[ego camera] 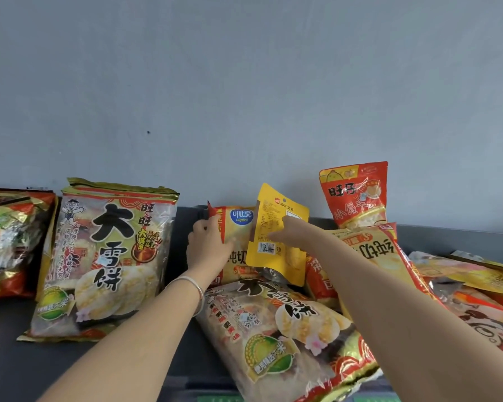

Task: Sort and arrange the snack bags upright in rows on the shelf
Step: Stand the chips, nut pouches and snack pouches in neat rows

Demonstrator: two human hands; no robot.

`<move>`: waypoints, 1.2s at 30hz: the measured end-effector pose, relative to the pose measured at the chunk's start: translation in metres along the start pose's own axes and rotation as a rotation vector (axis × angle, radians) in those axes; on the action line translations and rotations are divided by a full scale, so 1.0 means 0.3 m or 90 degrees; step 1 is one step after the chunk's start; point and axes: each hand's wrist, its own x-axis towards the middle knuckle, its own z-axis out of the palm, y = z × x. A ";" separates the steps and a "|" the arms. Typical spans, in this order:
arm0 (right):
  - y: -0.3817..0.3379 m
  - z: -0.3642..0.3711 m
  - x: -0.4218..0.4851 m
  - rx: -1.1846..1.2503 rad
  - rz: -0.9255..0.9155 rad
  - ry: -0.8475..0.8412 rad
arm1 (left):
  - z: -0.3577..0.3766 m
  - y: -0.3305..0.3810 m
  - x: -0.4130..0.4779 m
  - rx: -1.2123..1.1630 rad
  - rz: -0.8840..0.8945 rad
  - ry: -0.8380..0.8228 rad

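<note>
Shelf (15, 361) of dark grey, matt and flat, runs under a plain blue-grey wall (244, 82), and a low raised lip closes its back edge.

Toward the left end a large rice cracker bag (105, 256) stands upright, leaning slightly back. More crinkled bags (9, 236) crowd against the left edge beside it. Bare shelf shows in a strip between that upright bag and the middle heap, widening toward the front left corner.

In the middle, the left hand (208, 245), a thin bangle (192, 288) on its wrist, grips the upper left edge of a yellow Copico chip bag (240, 224), fingers curled round the red corner. This bag stands near the back lip.

Just to its right, the right hand (288, 232) pinches a small yellow pouch (276, 256), held off the shelf and tilted, its printed back and barcode facing out and overlapping the chip bag.

A second rice cracker bag (273, 338) lies flat across the front edge, under both forearms.

At the back right a red bag (355, 195) stands upright against the wall. In front of it an upside-down chip bag (372, 250) leans on the heap. More bags lie piled flat toward the right end, among them one with a cartoon face (494, 335).
</note>
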 end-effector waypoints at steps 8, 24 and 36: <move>-0.002 0.013 0.044 0.141 0.055 -0.056 | 0.057 0.133 0.029 -0.065 0.054 -0.262; 0.046 -0.044 0.049 0.566 0.076 0.178 | 0.015 0.266 -0.031 -0.539 0.050 -0.385; -0.014 -0.044 -0.086 0.666 0.010 0.253 | -0.066 0.159 -0.105 -0.558 -0.145 -0.272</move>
